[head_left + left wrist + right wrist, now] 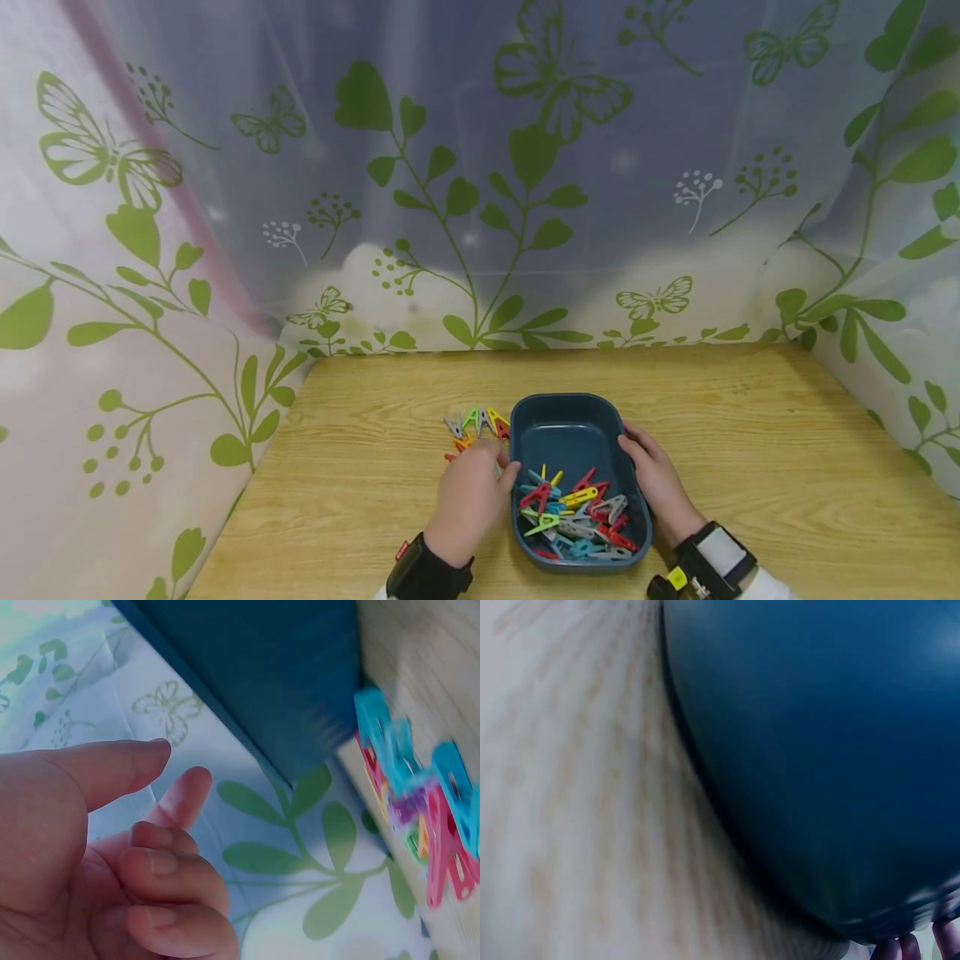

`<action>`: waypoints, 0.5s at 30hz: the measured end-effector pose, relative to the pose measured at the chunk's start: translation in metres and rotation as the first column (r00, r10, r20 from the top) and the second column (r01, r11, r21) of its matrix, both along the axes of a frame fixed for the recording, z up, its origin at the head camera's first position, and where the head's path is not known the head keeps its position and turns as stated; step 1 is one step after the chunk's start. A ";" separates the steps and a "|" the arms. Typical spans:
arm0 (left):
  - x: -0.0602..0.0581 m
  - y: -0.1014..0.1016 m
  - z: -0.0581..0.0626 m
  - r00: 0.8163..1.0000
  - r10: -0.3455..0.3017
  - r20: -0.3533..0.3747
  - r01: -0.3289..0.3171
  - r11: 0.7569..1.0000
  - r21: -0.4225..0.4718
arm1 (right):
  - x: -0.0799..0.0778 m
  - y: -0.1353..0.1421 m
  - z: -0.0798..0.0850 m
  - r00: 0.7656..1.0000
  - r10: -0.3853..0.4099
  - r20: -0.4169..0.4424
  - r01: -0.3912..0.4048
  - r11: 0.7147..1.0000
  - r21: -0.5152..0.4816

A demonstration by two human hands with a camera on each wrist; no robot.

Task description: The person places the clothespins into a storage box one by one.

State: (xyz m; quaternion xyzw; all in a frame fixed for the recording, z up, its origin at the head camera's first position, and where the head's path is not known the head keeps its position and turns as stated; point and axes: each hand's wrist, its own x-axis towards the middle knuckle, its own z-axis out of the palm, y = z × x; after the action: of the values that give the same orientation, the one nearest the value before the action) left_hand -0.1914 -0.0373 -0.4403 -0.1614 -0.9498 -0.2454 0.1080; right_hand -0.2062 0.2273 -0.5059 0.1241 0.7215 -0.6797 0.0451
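A dark blue rectangular plastic basin [570, 408] stands on the table, with many coloured clothespins [577, 517] heaped in its near half. My right hand [660, 479] grips its right side, thumb over the rim and fingers along the outer wall; fingertips [909, 946] show at the lower edge of the right wrist view. Just left of the basin is my left hand [468, 492], holding nothing, its thumb and index finger extended and the others loosely bent. Beyond it lies a curved group of loose clothespins [480, 421], partly hidden by that hand; some clothespins [405, 765] appear in the left wrist view too.
Underneath is a wood-grain table [360, 492]. A curtain [465, 208] printed with green leaves and butterflies hangs along its back and both sides. Each wrist wears a black strap [431, 571] with a device.
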 end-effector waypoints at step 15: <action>-0.005 -0.042 -0.014 0.976 0.188 0.114 -0.174 0.977 -0.125 | -0.003 0.000 0.000 1.000 0.003 0.022 -0.003 1.000 0.010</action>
State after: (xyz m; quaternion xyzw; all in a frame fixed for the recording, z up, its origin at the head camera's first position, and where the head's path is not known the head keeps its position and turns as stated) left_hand -0.1965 -0.0790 -0.4546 -0.0644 -0.9779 -0.1895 0.0608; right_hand -0.2093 0.2276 -0.5058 0.1307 0.7244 -0.6747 0.0537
